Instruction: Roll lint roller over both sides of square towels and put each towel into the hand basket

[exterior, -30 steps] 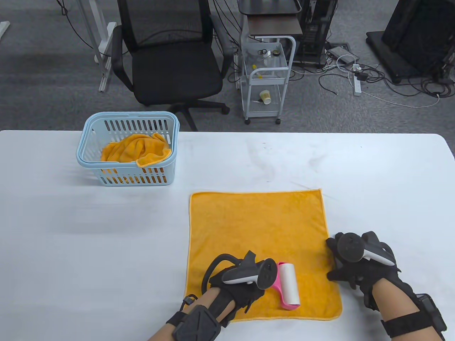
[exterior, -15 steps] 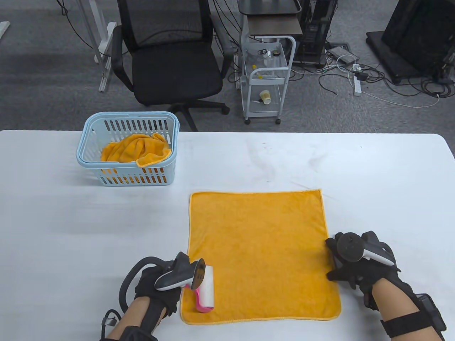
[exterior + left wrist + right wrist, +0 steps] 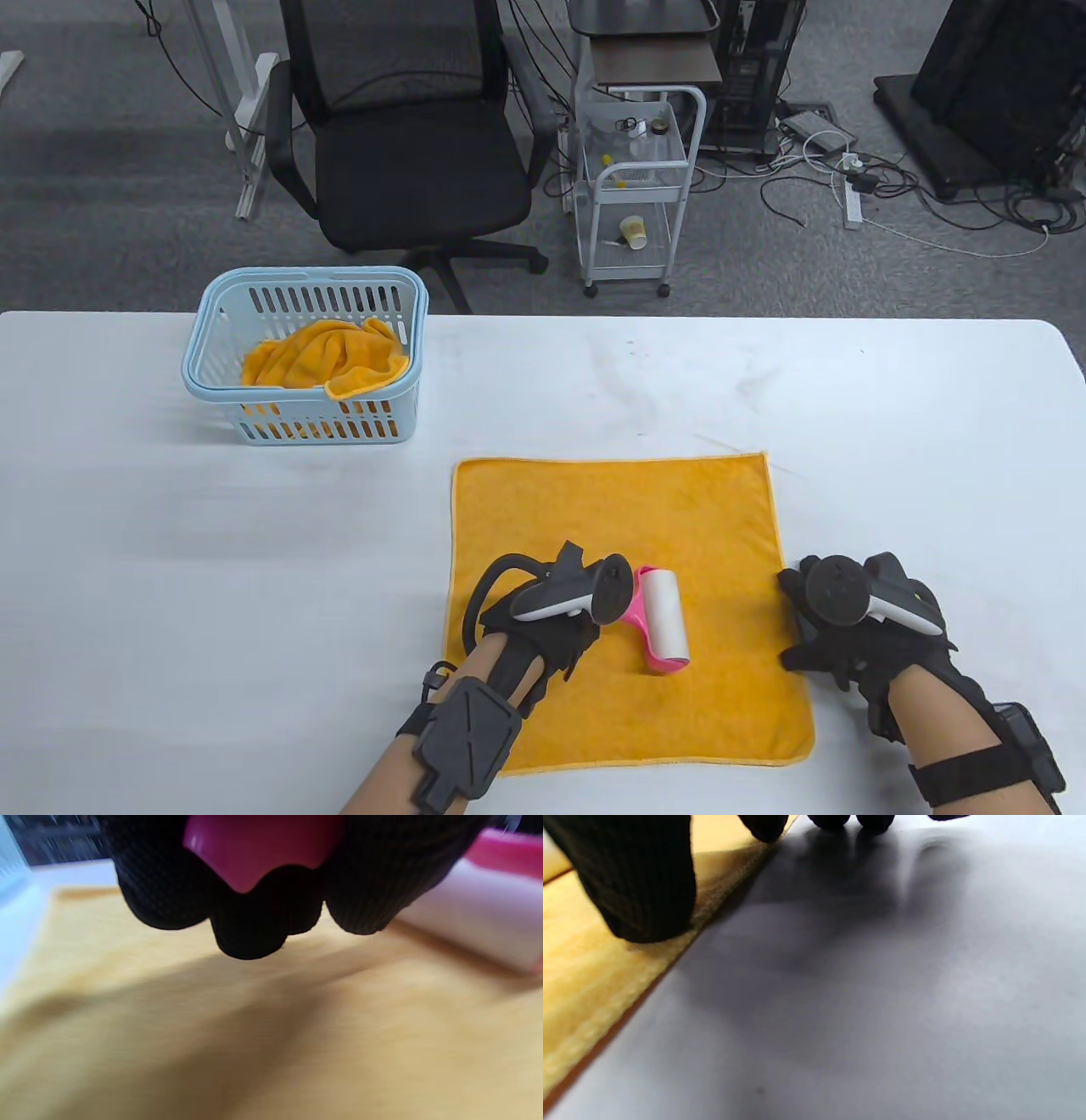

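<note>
An orange square towel (image 3: 628, 526) lies flat on the white table (image 3: 212, 594). My left hand (image 3: 551, 620) grips the pink handle of a lint roller (image 3: 662, 620), whose white roll rests on the towel's near middle. In the left wrist view my curled fingers (image 3: 250, 921) wrap the pink handle (image 3: 254, 853), with the white roll (image 3: 479, 916) on the towel (image 3: 297, 1027). My right hand (image 3: 848, 628) presses flat on the towel's right edge; its thumb (image 3: 636, 887) sits on the towel hem (image 3: 628, 967).
A light blue hand basket (image 3: 305, 356) stands at the back left of the table with a crumpled orange towel (image 3: 331, 356) inside. An office chair (image 3: 407, 136) and a small white cart (image 3: 636, 187) stand beyond the far edge.
My left hand swept the roller left to the towel's near left corner, then back right and farther up onto the towel's middle. The right hand stayed still on the right edge.
</note>
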### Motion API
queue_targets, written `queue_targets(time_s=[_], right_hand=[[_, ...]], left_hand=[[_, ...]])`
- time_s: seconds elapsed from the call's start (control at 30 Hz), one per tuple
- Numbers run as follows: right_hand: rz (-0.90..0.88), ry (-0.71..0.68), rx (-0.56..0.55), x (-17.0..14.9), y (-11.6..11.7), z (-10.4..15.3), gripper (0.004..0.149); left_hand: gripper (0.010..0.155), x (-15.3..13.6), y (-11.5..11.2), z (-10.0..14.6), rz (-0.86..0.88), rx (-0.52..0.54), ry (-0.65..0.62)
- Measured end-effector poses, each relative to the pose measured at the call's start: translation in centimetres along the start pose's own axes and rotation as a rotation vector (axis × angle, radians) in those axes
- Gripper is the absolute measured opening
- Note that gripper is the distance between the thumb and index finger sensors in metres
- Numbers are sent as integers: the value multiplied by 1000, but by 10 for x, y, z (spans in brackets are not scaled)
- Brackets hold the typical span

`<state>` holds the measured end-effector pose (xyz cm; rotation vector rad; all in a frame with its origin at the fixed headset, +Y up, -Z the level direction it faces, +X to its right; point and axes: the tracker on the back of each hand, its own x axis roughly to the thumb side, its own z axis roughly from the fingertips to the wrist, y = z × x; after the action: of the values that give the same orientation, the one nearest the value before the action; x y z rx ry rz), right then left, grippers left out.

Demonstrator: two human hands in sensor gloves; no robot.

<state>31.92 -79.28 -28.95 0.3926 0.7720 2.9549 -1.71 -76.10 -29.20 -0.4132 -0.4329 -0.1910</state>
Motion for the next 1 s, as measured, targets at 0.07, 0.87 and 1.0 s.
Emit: queue_targets(time_s=[0.07,0.87,1.0], right_hand=[[-1,0,1,0,0,0,97],[-8,3,0,-1,0,0,97],[-10,2,0,-1,0,0,97]], left_hand=[[44,-19,-2,4,-68,-16,74],[50,-37,15,-26,-6,41,144],[42,-71,11,-17,-140,3,288]])
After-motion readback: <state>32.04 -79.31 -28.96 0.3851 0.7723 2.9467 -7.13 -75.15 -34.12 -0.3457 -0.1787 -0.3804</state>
